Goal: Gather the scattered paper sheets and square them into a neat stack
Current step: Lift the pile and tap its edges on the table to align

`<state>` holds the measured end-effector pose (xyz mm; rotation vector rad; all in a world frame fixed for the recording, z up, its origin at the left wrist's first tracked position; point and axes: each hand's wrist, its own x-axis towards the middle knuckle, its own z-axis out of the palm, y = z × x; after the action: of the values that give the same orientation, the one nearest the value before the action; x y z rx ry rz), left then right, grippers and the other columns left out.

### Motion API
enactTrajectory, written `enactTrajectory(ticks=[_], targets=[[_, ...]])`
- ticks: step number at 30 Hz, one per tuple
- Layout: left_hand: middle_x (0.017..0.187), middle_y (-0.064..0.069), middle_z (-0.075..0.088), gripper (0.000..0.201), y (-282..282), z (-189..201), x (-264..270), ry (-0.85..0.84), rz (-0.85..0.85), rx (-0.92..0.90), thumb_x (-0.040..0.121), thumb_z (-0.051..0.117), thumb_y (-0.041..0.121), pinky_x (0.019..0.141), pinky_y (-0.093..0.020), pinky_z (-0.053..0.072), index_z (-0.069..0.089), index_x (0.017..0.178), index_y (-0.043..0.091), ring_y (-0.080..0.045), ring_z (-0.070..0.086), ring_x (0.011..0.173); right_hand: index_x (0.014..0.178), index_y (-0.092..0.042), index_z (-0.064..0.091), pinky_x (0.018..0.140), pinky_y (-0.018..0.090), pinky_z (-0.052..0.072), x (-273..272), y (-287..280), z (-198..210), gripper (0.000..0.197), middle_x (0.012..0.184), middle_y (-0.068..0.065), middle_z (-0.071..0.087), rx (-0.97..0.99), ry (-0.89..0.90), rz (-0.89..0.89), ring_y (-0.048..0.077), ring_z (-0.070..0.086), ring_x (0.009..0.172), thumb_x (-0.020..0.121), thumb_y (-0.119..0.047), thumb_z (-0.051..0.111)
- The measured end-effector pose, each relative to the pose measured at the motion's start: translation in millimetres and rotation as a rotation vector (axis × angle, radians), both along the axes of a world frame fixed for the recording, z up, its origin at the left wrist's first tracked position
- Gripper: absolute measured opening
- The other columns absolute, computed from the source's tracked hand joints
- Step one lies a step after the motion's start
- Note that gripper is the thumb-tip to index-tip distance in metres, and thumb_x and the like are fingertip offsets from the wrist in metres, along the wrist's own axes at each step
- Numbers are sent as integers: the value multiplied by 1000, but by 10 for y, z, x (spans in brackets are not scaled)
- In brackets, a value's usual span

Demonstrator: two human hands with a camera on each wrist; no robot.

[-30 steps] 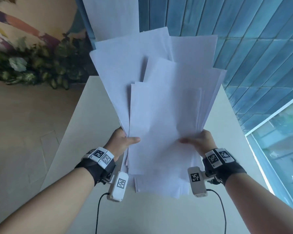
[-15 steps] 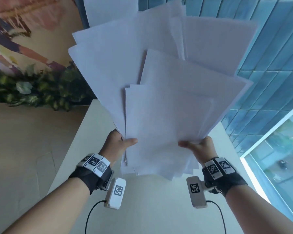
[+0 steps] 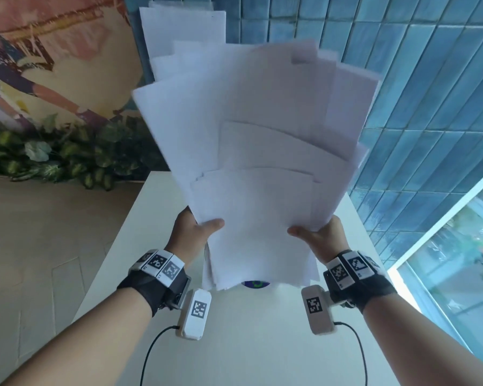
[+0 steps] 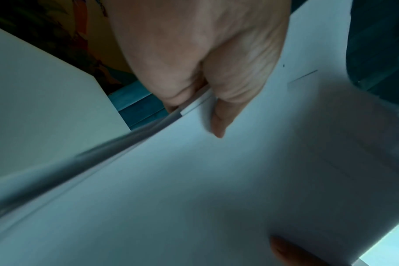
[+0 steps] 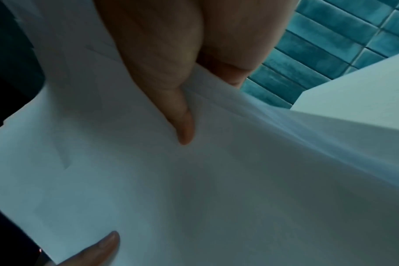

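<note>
A fanned bundle of white paper sheets (image 3: 251, 151) is held upright above the white table (image 3: 234, 344), top edges uneven and spread. My left hand (image 3: 195, 229) grips the bundle's lower left edge, thumb on the front sheet. My right hand (image 3: 315, 235) grips the lower right edge the same way. In the left wrist view the left hand (image 4: 207, 100) pinches the sheets' (image 4: 194, 180) edges between thumb and fingers. In the right wrist view the right hand (image 5: 182, 100) pinches the paper (image 5: 216, 180). One more sheet (image 3: 181, 29) shows behind the bundle at the top.
A small blue and green round thing (image 3: 255, 284) peeks out on the table below the sheets. Blue tiled wall (image 3: 430, 107) at the right, a window (image 3: 457, 260) lower right, leafy plants (image 3: 53, 157) and a mural at the left, floor (image 3: 39, 246) beside the table.
Both hands have lifted the bundle higher and tipped it more upright. The sheets have slid closer together, and the bottom edge has come off the table.
</note>
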<state>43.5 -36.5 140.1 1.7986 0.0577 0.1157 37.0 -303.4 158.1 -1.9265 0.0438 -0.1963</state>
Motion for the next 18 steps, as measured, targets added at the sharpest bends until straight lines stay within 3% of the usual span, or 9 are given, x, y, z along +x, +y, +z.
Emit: enactTrajectory(ticks=[3, 6, 10, 11, 14, 16, 18], targets=[[97, 7, 72, 24, -62, 37, -39, -12, 7, -17, 83, 71, 3, 74, -14, 50, 67, 102, 17, -2, 68, 88, 81, -7, 67, 60, 23, 47, 11, 14, -39, 26, 80, 10, 66, 29, -3, -40, 25, 61, 73, 61, 0, 82], [94, 8, 73, 21, -44, 2, -30, -6, 23, 11, 82, 74, 6, 69, -11, 51, 69, 100, 16, 4, 69, 80, 77, -9, 67, 51, 9, 47, -1, 5, -79, 25, 77, 8, 66, 37, -26, -74, 21, 62, 67, 60, -1, 84], [93, 5, 76, 25, -33, -5, -29, -11, 43, 11, 77, 78, 6, 73, -18, 55, 72, 101, 13, -4, 73, 84, 79, -17, 65, 54, 0, 45, -25, 0, -41, 32, 73, -9, 66, 39, -23, -2, -12, 62, 59, 59, -2, 85], [93, 3, 75, 25, -44, -2, -34, -10, 52, -2, 78, 77, 5, 73, -20, 54, 71, 101, 10, -6, 73, 83, 80, -16, 66, 54, 0, 45, -20, -2, -41, 31, 74, -11, 65, 43, -21, 0, -12, 62, 59, 59, -2, 85], [92, 1, 75, 24, -88, -2, -62, -10, 67, -14, 79, 75, 3, 74, -25, 52, 70, 103, 6, -9, 71, 82, 82, -10, 67, 50, 3, 44, 1, -10, -68, 30, 73, -2, 66, 44, -16, -56, 4, 63, 64, 59, -3, 84], [92, 2, 75, 28, -86, -20, -64, -3, 75, -12, 77, 79, 5, 74, -26, 53, 70, 103, 8, -7, 72, 80, 83, -10, 67, 50, 3, 45, -8, -4, -76, 30, 74, -1, 66, 52, -21, -65, 3, 62, 64, 59, -4, 85], [97, 0, 76, 41, -77, -22, -62, 1, 77, -28, 71, 83, 7, 77, -29, 56, 67, 108, 12, -11, 73, 88, 85, -14, 67, 55, 4, 48, -26, 7, -73, 33, 77, -6, 68, 49, -30, -28, -5, 64, 63, 58, -4, 85]])
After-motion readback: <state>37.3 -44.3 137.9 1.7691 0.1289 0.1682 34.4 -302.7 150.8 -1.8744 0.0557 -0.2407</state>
